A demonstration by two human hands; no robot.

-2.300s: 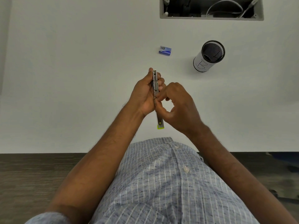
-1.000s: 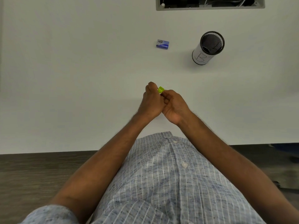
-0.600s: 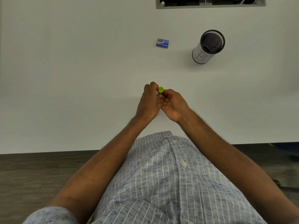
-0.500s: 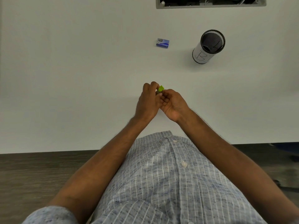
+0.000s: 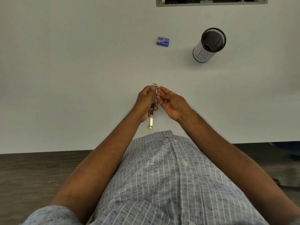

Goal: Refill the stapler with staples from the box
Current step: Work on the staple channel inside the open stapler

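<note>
My left hand point(image 5: 146, 101) grips a slim metal stapler point(image 5: 151, 118) with lime-green ends, swung open lengthwise and held above the white table point(image 5: 65, 78). One green tip shows past my fingers at the far end, the other points toward my body. My right hand point(image 5: 170, 103) is just to the right of the stapler, palm up with fingers relaxed, fingertips close to the far end; it holds nothing I can see. The small blue staple box point(image 5: 163, 41) lies on the table farther away.
A black mesh cup point(image 5: 209, 44) wrapped in white paper with a handwritten mark stands at the right rear. A recessed cable tray point(image 5: 211, 1) runs along the table's far edge. Dark floor point(image 5: 32, 176) shows below the table's near edge.
The stapler was folded between both hands with only a green tip showing. Now it is unfolded long in my left hand, and my right hand has let go and opened beside it.
</note>
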